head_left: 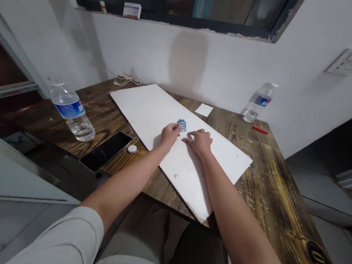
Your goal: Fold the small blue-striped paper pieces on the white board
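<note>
At left, a water bottle's (84, 129) blue label is unreadable. The left hand (169, 135) pinches a small blue-and-white piece (182, 126) over the white board (149, 102); a light, steady hold suits it. Beside it, the right hand's (200, 141) fingertips sit close together, grip unclear; bracing them on the board would help. Further right, a 2nd bottle's (251, 114) label is illegible; the table's (279, 212) emblem (322, 263) seems to read 08 or 80.
</note>
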### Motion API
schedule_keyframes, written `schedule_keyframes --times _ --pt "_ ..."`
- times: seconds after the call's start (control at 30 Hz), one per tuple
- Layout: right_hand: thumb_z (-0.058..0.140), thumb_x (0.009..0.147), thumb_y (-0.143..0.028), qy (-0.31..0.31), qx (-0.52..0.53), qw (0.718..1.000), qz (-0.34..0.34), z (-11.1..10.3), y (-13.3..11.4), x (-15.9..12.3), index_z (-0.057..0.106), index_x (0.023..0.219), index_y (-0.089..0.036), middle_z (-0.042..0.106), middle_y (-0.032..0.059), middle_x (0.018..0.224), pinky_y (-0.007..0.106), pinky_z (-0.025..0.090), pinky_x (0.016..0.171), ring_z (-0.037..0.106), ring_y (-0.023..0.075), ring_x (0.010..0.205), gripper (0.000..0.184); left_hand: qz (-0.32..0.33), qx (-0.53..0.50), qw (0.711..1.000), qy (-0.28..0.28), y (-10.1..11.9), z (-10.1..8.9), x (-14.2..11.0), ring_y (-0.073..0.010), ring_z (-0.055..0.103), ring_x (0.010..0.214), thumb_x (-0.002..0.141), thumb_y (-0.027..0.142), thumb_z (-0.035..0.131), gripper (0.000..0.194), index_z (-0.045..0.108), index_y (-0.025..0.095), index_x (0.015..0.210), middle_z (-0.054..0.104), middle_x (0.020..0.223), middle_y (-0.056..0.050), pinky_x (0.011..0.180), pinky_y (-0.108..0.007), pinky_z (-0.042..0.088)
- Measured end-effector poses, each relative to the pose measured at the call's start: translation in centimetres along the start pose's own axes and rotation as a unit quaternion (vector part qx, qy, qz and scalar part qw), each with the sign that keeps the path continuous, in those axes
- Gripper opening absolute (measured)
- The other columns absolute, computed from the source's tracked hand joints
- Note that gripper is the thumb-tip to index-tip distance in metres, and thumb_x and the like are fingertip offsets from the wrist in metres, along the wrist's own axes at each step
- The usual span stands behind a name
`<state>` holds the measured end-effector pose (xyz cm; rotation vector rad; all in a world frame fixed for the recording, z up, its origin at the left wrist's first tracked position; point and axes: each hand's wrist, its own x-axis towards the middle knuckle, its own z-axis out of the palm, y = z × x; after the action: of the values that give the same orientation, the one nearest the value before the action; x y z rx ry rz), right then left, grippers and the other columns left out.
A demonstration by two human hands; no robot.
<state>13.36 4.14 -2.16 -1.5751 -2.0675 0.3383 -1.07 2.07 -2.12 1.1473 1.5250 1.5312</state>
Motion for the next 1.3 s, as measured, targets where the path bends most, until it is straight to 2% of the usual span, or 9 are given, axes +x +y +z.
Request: schedule_keyframes --times 0.53,0.77,0.97,1.3 --pt "0.065 0.082 -0.055 -0.034 -0.008 0.999 0.003 0.05 -0.43 0.25 0.073 0.102 -0.028 0.062 0.0082 0.116 0.04 0.033 0.084 0.044 0.0299 0.111 0.034 0.017 0.008 1.0 -0.003 0.28 -0.23 -0.29 -0.0103 0.049 0.055 0.08 0.036 0.059 0.019 0.058 0.018 0.073 0.055 0.062 0.001 0.051 -0.022 0.035" --pt "0.06 0.085 -0.057 -0.049 -0.034 0.998 -0.004 0.18 -0.48 0.29 0.068 0.115 -0.034 0.059 0.0096 0.118 0.04 0.035 0.084 0.044 0.0307 0.112 0.039 0.017 0.014 1.0 -0.007 0.0 -0.22 -0.07 -0.0106 0.048 0.052 0.079 0.037 0.06 0.02 0.059 0.018 0.073 0.055 0.06 0.002 0.05 -0.023 0.035" --pt "0.056 0.088 -0.057 -0.05 -0.027 0.998 -0.025 0.06 -0.5 0.12 0.07 0.111 -0.035 0.057 0.0091 0.117 0.042 0.034 0.088 0.044 0.0298 0.111 0.034 0.017 0.01 1.0 -0.007 0.25 -0.34 -0.16 -0.0111 0.052 0.056 0.078 0.035 0.06 0.018 0.059 0.018 0.074 0.055 0.06 0.001 0.051 -0.022 0.035" --pt "0.056 0.09 -0.049 -0.025 -0.059 0.995 -0.076 -0.28 -0.95 -0.39 0.07 0.101 -0.029 0.059 0.0095 0.113 0.041 0.035 0.086 0.047 0.0288 0.108 0.027 0.007 0.013 1.0 -0.006 0.31 -0.39 0.02 -0.0103 0.051 0.055 0.078 0.036 0.061 0.018 0.061 0.017 0.076 0.055 0.059 0.002 0.052 -0.021 0.037"
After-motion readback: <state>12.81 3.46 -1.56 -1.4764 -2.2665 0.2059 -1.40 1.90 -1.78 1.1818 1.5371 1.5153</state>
